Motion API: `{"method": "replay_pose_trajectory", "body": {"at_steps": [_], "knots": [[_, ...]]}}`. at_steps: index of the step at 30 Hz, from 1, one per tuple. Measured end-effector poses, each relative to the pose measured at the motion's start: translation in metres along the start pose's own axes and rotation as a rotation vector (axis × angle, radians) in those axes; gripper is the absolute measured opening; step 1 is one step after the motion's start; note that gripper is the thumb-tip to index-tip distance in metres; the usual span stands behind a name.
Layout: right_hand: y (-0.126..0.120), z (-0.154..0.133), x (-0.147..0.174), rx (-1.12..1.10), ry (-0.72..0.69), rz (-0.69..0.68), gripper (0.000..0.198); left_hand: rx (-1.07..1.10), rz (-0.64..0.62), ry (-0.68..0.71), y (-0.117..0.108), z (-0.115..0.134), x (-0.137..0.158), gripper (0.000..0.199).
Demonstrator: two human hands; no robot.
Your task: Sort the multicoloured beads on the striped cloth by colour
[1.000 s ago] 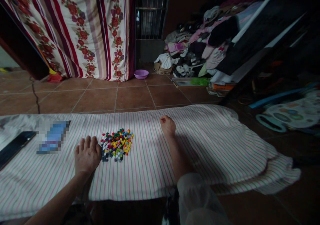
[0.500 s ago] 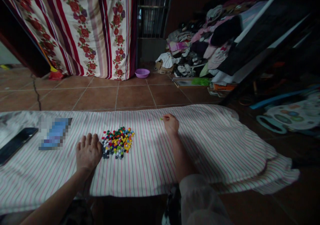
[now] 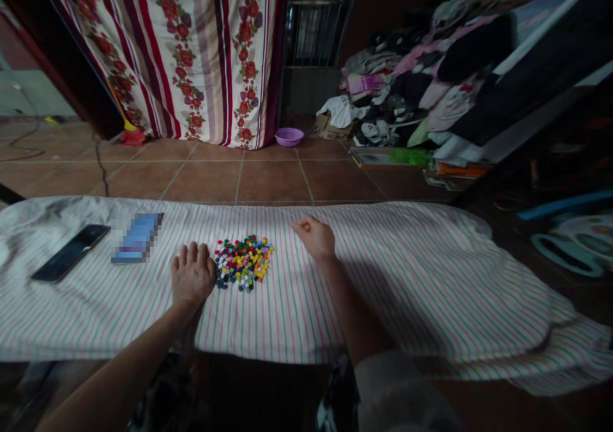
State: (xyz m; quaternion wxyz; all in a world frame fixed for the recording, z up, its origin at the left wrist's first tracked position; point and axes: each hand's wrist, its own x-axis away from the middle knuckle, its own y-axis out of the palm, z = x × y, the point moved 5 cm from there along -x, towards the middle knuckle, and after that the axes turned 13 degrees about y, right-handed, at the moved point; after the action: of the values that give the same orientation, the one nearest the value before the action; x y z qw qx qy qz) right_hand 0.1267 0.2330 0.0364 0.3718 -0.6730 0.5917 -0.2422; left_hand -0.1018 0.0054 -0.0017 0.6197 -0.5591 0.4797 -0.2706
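Observation:
A loose heap of small multicoloured cube-like pieces [image 3: 244, 261] lies on the striped cloth [image 3: 278, 330] in front of me. My left hand [image 3: 193, 273] rests palm down along the heap's left side, its fingers stretched out and its thumb side close to the nearest pieces. To the right of the heap, near the cloth's far part, my right hand [image 3: 315, 237] is closed in a pinch with its fingertips pointing left. Whatever lies between those fingertips is hidden or too small to make out.
Left of my left hand lie a dark phone [image 3: 71, 253] and a blurred blue flat object [image 3: 138, 238]. Beyond the cloth are a tiled floor, a purple basin [image 3: 289, 137], a floral curtain [image 3: 201, 55] and a heap of clothes [image 3: 407, 87].
My right hand has moved left, closer to the heap; the yellow-green piece earlier at its fingertips no longer shows. My left hand stays beside the heap. The view has turned slightly left.

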Motion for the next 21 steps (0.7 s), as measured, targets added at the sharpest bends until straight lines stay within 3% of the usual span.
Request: {"method": "replay_pose_trajectory", "body": {"at_steps": [3,8,10,14,21], "knots": [[0.016,-0.029,0.023,0.086,-0.135,-0.124,0.040,0.017,0.003,-0.007,0.001,0.000,0.000,0.053],[0.034,-0.069,0.061,0.085,-0.426,-0.359,0.017,0.061,0.019,-0.013,0.004,-0.002,0.000,0.053],[0.039,-0.078,0.072,0.095,-0.500,-0.426,0.018,0.064,0.020,-0.013,0.004,-0.002,0.000,0.053],[0.050,-0.086,0.083,0.150,-0.526,-0.494,0.023,0.052,0.002,-0.021,0.003,-0.001,-0.001,0.053],[0.070,-0.082,0.083,0.227,-0.485,-0.561,0.014,0.072,-0.004,-0.026,0.000,0.000,-0.002,0.052]]}}
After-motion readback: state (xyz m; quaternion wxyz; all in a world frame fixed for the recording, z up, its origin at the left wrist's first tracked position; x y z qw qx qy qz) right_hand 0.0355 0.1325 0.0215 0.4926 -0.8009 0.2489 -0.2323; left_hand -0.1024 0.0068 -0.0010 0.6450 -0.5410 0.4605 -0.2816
